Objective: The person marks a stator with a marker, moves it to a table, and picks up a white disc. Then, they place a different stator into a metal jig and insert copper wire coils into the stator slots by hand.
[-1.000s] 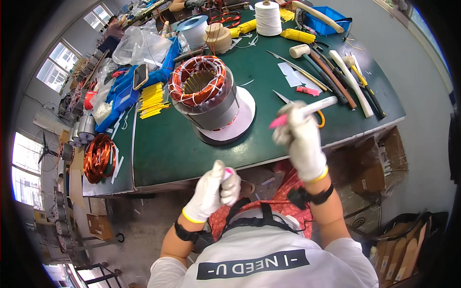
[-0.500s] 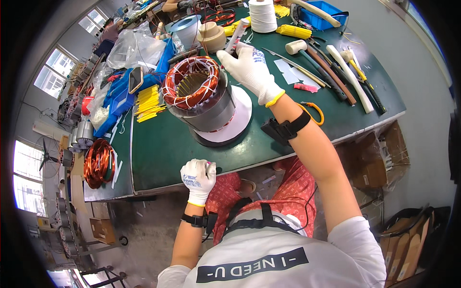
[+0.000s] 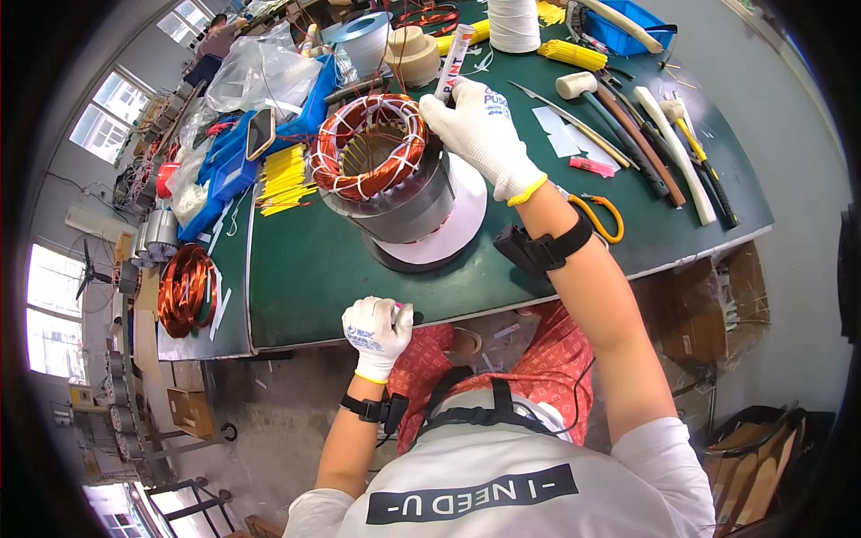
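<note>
A grey motor stator (image 3: 395, 188) with copper windings stands on a white round plate (image 3: 462, 220) on the green table (image 3: 314, 269). My right hand (image 3: 480, 130), in a white glove, reaches over the stator's right rim and grips a white marker pen (image 3: 451, 56) pointing upward beside the windings. My left hand (image 3: 377, 332), also gloved, is closed below the table's front edge with a small pink piece showing in its fingers; what it is stays unclear.
Mallets and long tools (image 3: 646, 134) lie at the right with orange-handled scissors (image 3: 596, 215). Yellow sleeves (image 3: 282, 179), blue bins (image 3: 233, 161) and a phone (image 3: 260, 133) sit left. A copper coil (image 3: 184, 287) lies far left. A white thread spool (image 3: 514, 22) stands at the back.
My right hand moved from near the table's front edge up to the stator's rim with the pen. My left hand dropped a little lower and stayed closed.
</note>
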The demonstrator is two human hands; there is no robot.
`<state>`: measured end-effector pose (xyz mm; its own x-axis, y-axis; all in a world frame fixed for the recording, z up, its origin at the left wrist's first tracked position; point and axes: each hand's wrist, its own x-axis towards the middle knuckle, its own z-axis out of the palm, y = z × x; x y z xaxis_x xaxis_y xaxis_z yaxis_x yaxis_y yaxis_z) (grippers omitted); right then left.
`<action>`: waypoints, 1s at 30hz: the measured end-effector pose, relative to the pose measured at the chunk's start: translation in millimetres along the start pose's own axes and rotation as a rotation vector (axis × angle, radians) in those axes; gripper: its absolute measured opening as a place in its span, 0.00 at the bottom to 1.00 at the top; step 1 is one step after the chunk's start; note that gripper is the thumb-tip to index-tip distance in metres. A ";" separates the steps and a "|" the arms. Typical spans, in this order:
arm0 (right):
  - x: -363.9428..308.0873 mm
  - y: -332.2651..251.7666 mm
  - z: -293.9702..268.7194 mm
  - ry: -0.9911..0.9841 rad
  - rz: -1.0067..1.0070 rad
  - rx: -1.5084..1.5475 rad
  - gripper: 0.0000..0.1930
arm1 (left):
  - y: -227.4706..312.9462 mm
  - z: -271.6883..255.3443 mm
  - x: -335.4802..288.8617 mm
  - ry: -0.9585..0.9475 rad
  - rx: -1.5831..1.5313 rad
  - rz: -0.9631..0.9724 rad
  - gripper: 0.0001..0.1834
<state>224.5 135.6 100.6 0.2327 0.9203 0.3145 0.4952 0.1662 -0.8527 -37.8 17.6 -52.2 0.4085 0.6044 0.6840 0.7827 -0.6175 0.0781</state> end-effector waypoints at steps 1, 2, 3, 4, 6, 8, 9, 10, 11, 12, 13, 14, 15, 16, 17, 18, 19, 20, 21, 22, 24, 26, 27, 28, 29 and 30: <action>0.1 1.0 2.7 -0.001 0.001 0.007 0.18 | 0.5 -0.8 1.4 0.010 -0.011 0.006 0.11; 0.8 1.8 5.4 0.023 -0.006 0.015 0.17 | 1.0 -1.7 2.2 0.019 -0.022 0.013 0.10; 1.0 2.8 6.6 0.048 -0.012 0.022 0.17 | 1.4 -2.4 2.6 0.015 -0.018 0.017 0.10; 0.2 3.6 7.3 0.050 -0.011 0.025 0.17 | 1.0 -2.3 2.4 0.013 -0.026 0.008 0.10; -4.7 5.6 5.8 0.190 -0.077 0.078 0.14 | 2.1 -3.0 3.5 0.008 -0.034 0.005 0.10; -18.8 7.2 -6.5 0.265 0.016 0.250 0.12 | 3.0 -4.3 4.3 -0.004 -0.015 0.006 0.10; -24.4 17.4 -4.7 0.272 0.071 0.490 0.12 | 2.1 -4.2 5.6 -0.003 -0.011 0.009 0.10; -32.5 28.2 -3.9 0.277 0.129 0.727 0.13 | 3.1 -3.7 6.0 0.006 -0.015 0.009 0.10; -48.2 30.6 -7.4 0.226 0.110 0.778 0.14 | 3.1 -3.4 4.8 0.014 -0.017 0.006 0.10; -65.3 33.6 -4.4 0.225 0.114 0.780 0.14 | 3.0 -3.7 3.1 0.010 -0.015 0.005 0.10; -82.5 39.2 1.2 0.215 0.119 0.854 0.13 | 2.9 -3.9 2.9 0.014 -0.009 0.010 0.10; -97.8 44.2 6.7 0.207 0.121 0.927 0.13 | 2.9 -3.5 3.9 0.020 -0.004 0.017 0.10; -112.6 47.2 13.1 0.184 0.128 0.869 0.12 | 2.8 -3.5 3.5 0.018 0.000 0.021 0.10; -125.0 51.1 21.0 0.165 0.135 0.809 0.11 | 2.5 -2.5 2.4 0.009 0.002 0.012 0.10; -131.8 52.3 34.2 0.205 0.062 0.812 0.09 | 1.8 -1.9 1.7 -0.002 0.004 0.002 0.10; -135.9 55.1 40.3 0.166 0.041 0.732 0.09 | 1.5 -0.6 2.7 -0.008 0.007 0.008 0.10; -135.8 52.2 44.5 0.170 -0.027 0.705 0.09 | 2.4 -0.6 2.3 0.001 0.000 0.004 0.10; -135.3 48.6 48.2 0.173 -0.095 0.678 0.09 | 2.8 -0.9 1.9 0.008 -0.007 -0.001 0.10; -135.2 45.3 50.3 0.118 -0.053 0.670 0.08 | 2.5 -1.8 1.6 0.008 0.001 0.000 0.10; -133.6 46.4 51.2 0.116 -0.047 0.673 0.08 | 2.9 -1.7 1.8 0.002 0.004 -0.002 0.10; -129.1 49.4 53.9 0.217 -0.225 0.533 0.08 | 2.7 -1.8 2.1 0.009 0.000 0.010 0.09; -128.2 51.8 56.5 0.239 -0.176 0.562 0.07 | 4.1 -2.0 3.4 0.007 0.006 0.007 0.09; -128.7 55.4 57.6 0.240 -0.203 0.509 0.06 | 4.5 -2.2 3.7 0.009 0.008 0.007 0.09; -129.2 57.3 58.6 0.242 -0.230 0.455 0.06 | 4.3 -2.0 3.6 0.007 0.009 0.005 0.09; -129.8 56.9 59.6 0.213 -0.229 0.464 0.05 | 4.1 -1.9 3.3 0.006 0.013 0.006 0.10; -130.5 58.2 61.6 0.211 -0.228 0.465 0.05 | 3.9 -1.6 3.3 0.004 0.016 0.008 0.10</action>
<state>171.4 46.9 -15.8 0.3497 0.7599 0.5480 0.1420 0.5352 -0.8327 -34.2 16.4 -48.4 0.4129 0.5976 0.6873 0.7868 -0.6142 0.0613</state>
